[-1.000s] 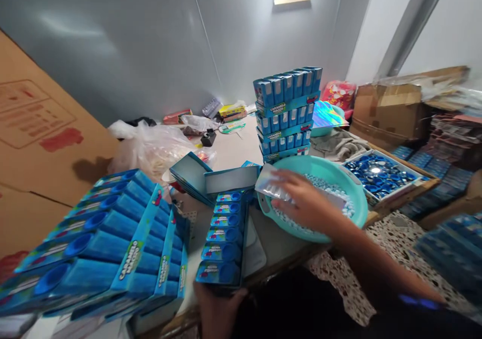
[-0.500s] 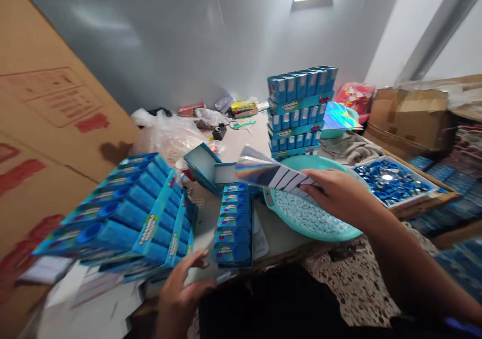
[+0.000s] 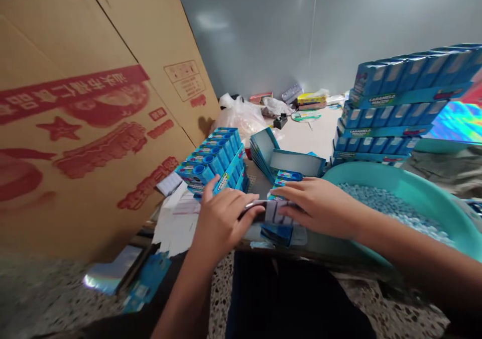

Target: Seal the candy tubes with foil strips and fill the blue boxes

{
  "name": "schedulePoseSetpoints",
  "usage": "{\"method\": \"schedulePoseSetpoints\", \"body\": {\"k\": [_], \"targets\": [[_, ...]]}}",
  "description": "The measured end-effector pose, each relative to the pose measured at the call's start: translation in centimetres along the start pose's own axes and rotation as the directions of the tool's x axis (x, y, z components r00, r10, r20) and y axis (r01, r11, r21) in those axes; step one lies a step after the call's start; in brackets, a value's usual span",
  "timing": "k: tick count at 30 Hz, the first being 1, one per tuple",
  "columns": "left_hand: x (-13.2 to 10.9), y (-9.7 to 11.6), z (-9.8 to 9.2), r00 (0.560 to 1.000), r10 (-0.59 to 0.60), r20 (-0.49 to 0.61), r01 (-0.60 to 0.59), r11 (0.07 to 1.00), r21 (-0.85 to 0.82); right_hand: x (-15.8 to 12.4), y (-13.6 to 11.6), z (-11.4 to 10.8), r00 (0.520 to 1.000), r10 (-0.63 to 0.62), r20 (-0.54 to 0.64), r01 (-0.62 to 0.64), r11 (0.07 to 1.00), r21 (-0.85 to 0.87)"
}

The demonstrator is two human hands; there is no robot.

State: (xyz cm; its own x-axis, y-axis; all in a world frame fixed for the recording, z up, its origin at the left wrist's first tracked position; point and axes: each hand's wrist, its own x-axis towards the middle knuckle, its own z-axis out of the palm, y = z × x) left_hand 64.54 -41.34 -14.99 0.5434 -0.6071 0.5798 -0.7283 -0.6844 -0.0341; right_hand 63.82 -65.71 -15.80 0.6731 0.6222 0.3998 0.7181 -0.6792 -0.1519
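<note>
My left hand (image 3: 222,218) and my right hand (image 3: 320,206) meet over the table edge, both gripping a holographic foil sheet (image 3: 273,211) that is bunched between them. Under it lie blue flat cartons (image 3: 276,233), partly hidden by my fingers. A row of blue "Caramelo Macizo" boxes (image 3: 288,176) is mostly hidden behind the foil. To my right sits a teal plastic basin (image 3: 422,198) of pale blue candies (image 3: 387,206). Left of my left hand stand blue candy boxes (image 3: 211,163) in rows.
A tall stack of blue boxes (image 3: 395,103) stands at the right, with an open blue carton (image 3: 282,155) ahead of my hands. A large printed cardboard sheet (image 3: 94,128) leans at the left. White papers (image 3: 176,218) lie on the table edge, and foil and blue scraps (image 3: 128,273) lie on the speckled floor.
The view has swung left and dropped. The foil sheet has moved from above the basin to the space between my hands, and my left hand has come up to grip it.
</note>
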Motion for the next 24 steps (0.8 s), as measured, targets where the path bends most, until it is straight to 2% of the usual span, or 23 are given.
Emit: {"method": "schedulePoseSetpoints", "body": {"k": [3, 8, 13, 16, 18, 21, 24], "targets": [[0.1, 0.9, 1.5, 0.999, 0.040, -0.018, -0.040, 0.999, -0.020, -0.3, -0.2, 0.9, 0.998, -0.016, -0.055, 0.015, 0.999, -0.029], [1.5, 2.2, 3.9, 0.982, 0.154, -0.112, -0.155, 0.988, 0.000, -1.8, 0.9, 1.2, 0.987, 0.003, -0.158, -0.019, 0.995, -0.098], [2.2, 1.7, 6.7, 0.908, 0.296, -0.296, -0.307, 0.952, 0.010, -2.8, 2.4, 1.3, 0.955, 0.022, -0.296, -0.049, 0.995, -0.087], [2.3, 1.2, 7.9, 0.884, 0.337, -0.325, -0.372, 0.927, -0.048, -3.1, 3.0, 1.8, 0.944, 0.064, -0.324, -0.080, 0.996, -0.035], [2.6, 1.2, 8.2, 0.918, 0.248, -0.311, -0.297, 0.947, -0.123, -3.2, 3.1, 2.0, 0.943, 0.088, -0.320, -0.098, 0.995, -0.017], [3.3, 1.6, 8.3, 0.982, 0.061, -0.178, -0.108, 0.956, -0.272, -3.3, 3.2, 2.1, 0.958, 0.113, -0.265, -0.115, 0.993, 0.010], [3.8, 1.9, 8.5, 0.998, 0.036, -0.049, -0.053, 0.916, -0.397, -3.4, 3.4, 2.1, 0.967, 0.170, -0.189, -0.165, 0.985, 0.041]]}}
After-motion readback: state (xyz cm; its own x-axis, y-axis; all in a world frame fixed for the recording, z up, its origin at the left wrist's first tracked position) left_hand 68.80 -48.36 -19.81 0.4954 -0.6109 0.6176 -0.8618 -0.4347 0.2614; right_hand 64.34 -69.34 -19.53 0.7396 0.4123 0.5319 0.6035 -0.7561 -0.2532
